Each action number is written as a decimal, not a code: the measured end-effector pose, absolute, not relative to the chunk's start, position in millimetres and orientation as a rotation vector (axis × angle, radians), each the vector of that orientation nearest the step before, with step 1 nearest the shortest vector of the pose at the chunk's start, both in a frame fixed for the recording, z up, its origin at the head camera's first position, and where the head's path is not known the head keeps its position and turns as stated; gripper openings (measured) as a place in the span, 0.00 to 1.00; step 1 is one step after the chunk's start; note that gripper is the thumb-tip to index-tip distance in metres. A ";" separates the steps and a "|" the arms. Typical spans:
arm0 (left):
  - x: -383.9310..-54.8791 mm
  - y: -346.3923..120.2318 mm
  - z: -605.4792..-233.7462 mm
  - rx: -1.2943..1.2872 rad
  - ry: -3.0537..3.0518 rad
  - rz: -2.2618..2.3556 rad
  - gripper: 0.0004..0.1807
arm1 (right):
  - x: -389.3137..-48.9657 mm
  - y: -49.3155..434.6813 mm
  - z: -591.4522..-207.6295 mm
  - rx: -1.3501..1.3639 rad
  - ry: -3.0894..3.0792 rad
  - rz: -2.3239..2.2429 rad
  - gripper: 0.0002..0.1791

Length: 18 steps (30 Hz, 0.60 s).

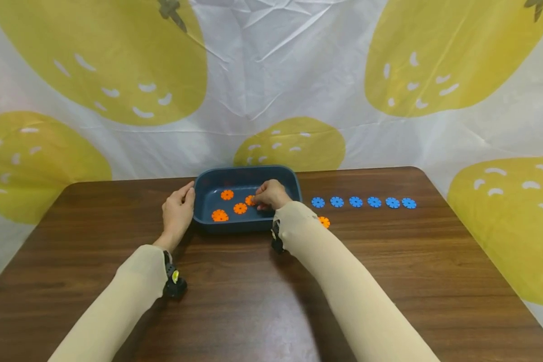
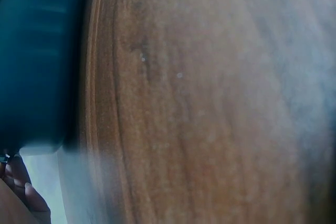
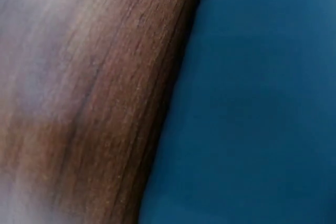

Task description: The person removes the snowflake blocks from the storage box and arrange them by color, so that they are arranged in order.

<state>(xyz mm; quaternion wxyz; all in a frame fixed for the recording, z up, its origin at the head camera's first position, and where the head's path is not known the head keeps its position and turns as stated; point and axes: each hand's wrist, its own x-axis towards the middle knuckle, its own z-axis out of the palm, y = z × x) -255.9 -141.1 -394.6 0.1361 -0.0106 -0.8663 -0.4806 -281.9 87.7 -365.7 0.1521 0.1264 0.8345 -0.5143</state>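
Observation:
A dark blue plastic basin (image 1: pixel 235 227) stands at the back of the table, with several orange snowflake discs (image 1: pixel 240 208) on its floor. At its left end, my left hand (image 1: pixel 177 211) holds the rim; the left wrist view shows only a few of its fingers (image 2: pixel 35 199) beside the basin's corner. My right hand (image 1: pixel 271 195) reaches inside over the right half and pinches an orange snowflake disc (image 1: pixel 250 200) at its fingertips, which partly cover it. The right wrist view shows only the basin's outer wall (image 3: pixel 252 108) and the tabletop.
Right of the basin, several blue snowflake discs (image 1: pixel 355 201) lie in a row on the brown wooden table (image 1: pixel 235 301). One more orange disc (image 1: pixel 324 221) lies below the row's left end, partly behind my right sleeve. A patterned cloth (image 1: pixel 271 90) hangs behind the table.

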 end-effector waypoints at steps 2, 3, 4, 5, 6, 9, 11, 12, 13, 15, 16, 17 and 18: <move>-255.6 -140.9 -394.7 -0.032 -2.507 -1.397 0.21 | -282.8 87.2 -365.9 0.355 2.412 -1.446 0.10; -255.6 -140.8 -394.8 -0.034 -2.506 -1.399 0.21 | -283.2 86.8 -366.1 0.352 2.420 -1.433 0.11; -255.6 -140.7 -394.7 -0.036 -2.506 -1.400 0.21 | -283.7 86.5 -366.3 0.345 2.435 -1.413 0.11; -255.7 -140.7 -394.8 -0.037 -2.504 -1.395 0.21 | -284.2 86.1 -366.3 0.339 2.450 -1.390 0.12; -255.5 -140.5 -394.4 -0.038 -2.504 -1.396 0.21 | -284.6 85.5 -366.4 0.333 2.465 -1.368 0.12; -254.9 -140.2 -393.8 -0.039 -2.504 -1.392 0.21 | -285.4 83.9 -366.1 0.333 2.504 -1.307 0.13; -254.5 -140.0 -393.2 -0.036 -2.506 -1.391 0.21 | -285.2 82.8 -365.6 0.341 2.523 -1.273 0.13; -254.5 -140.0 -393.0 -0.034 -2.506 -1.394 0.21 | -285.0 82.4 -365.3 0.345 2.528 -1.264 0.14; -254.6 -140.0 -392.9 -0.032 -2.507 -1.390 0.21 | -284.7 82.1 -365.1 0.350 2.531 -1.259 0.14; -254.9 -140.0 -393.0 -0.028 -2.510 -1.387 0.21 | -284.0 81.7 -364.7 0.347 2.541 -1.244 0.13; -255.1 -140.0 -393.2 -0.027 -2.512 -1.385 0.21 | -283.5 81.7 -364.7 0.342 2.544 -1.237 0.13; -255.2 -139.8 -393.4 -0.026 -2.513 -1.381 0.21 | -283.2 81.7 -364.8 0.336 2.549 -1.230 0.13; -255.4 -139.8 -393.6 -0.025 -2.515 -1.380 0.21 | -282.8 81.7 -364.9 0.327 2.553 -1.224 0.12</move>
